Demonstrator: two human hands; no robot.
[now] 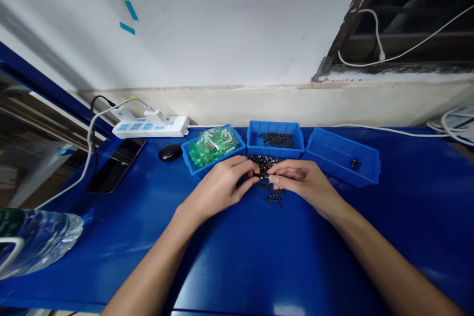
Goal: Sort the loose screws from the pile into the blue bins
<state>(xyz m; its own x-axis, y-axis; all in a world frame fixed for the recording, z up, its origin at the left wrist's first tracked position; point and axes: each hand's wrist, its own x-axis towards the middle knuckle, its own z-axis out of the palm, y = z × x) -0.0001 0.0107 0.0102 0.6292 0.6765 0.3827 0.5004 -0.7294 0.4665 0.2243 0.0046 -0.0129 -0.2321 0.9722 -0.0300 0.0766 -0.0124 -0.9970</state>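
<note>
My left hand and my right hand meet over a loose pile of small black screws on the blue table. Both hands have their fingers pinched together on a small black screw held between them. Behind the pile stand three blue bins. The left bin holds a bag of green plastic parts. The middle bin holds more black screws. The right bin holds one or two screws.
A white power strip with plugged cables lies at the back left, next to a black mouse and a dark phone. A clear water bottle lies at the near left edge. White cables run along the back right.
</note>
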